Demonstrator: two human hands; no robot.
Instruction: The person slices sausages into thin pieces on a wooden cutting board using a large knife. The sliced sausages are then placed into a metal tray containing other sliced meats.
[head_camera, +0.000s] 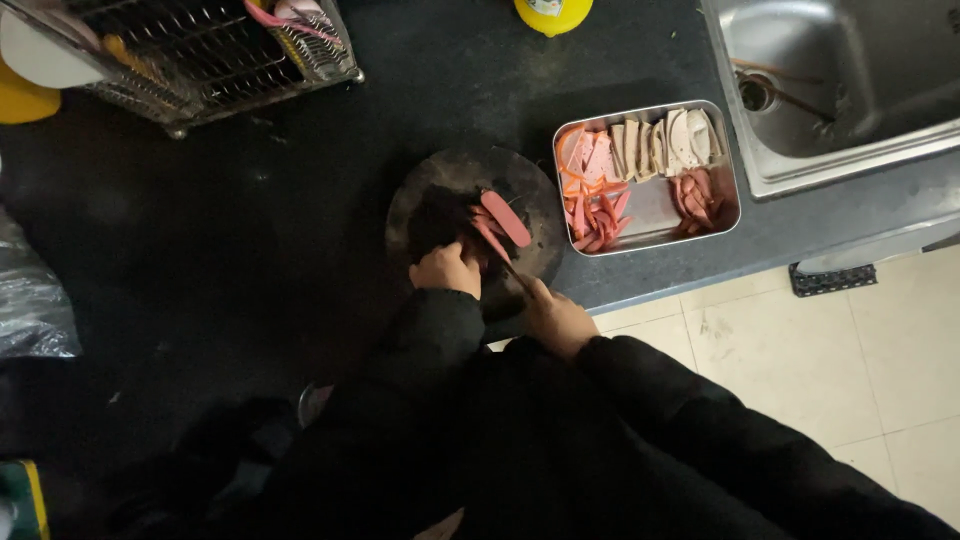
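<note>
A pink sausage (497, 228) is laid on a round dark board (530, 195), near the board's middle; one long slice is seen lying flat beside a second piece. The sausage's near end is pressed down by the left hand (447, 268), whose fingers are curled together over the meat; the fingertips themselves are hidden under the knuckles. Just right of that hand, at the board's near edge, the right hand (556, 318) is closed in a fist around a thin dark handle, taken to be a knife (517, 277); its blade is pointed toward the sausage, though whether it touches cannot be told.

Right of the board, just beside it, a metal tray (658, 205) is set; pink and orange strips (595, 215) are heaped at the tray's board side, pale slices (665, 140) are stood along its far edge, and reddish pieces (697, 197) are piled at its right end. Beyond the tray, further right of the board, a steel sink (840, 90) is sunk into the black counter (250, 240). Far left of the board, a wire rack (200, 60) is stood on the counter; behind the board, a yellow bottle (552, 14) is cut off by the frame.
</note>
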